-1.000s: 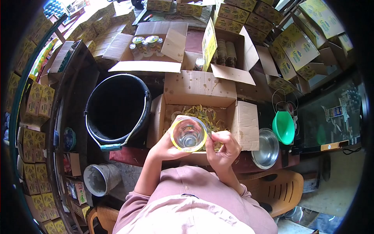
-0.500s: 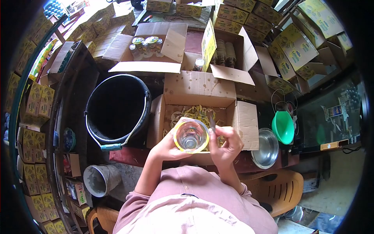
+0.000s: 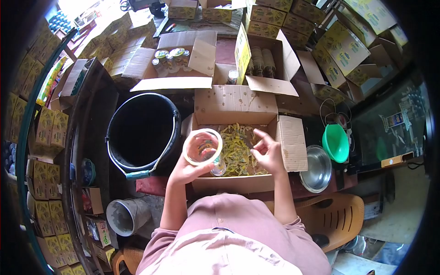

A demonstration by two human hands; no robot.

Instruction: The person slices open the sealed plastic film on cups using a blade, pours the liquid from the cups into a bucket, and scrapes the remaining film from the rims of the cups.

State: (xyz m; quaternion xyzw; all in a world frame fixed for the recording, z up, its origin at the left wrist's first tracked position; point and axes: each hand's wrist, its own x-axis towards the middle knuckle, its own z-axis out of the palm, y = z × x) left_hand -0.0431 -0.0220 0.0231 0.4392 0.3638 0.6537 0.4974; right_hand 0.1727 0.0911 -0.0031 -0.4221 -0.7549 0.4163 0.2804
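My left hand (image 3: 190, 170) is wrapped round a clear cup (image 3: 217, 167) with a pale rim, its mouth tilted up towards me and its base to the lower right. Red and dark patches show through its wall. Over the right side of an open cardboard box (image 3: 236, 98) is my right hand (image 3: 269, 155), index finger raised and thumb apart, with nothing plainly visible in it. Yellow-green strips (image 3: 236, 153) lie heaped in that box, below both hands.
A black bucket (image 3: 114, 137) stands left of the box. To the right are a steel bowl (image 3: 316, 185) and a green bowl (image 3: 337, 143). Behind, one carton (image 3: 172, 85) holds lidded jars (image 3: 172, 58), another (image 3: 272, 85) stacked cups. An orange chair (image 3: 339, 215) is at lower right.
The cup has moved slightly left and tilted, and its rim now looks paler. My right hand has moved right, away from the cup; the dark slim item in its fingers no longer shows clearly.
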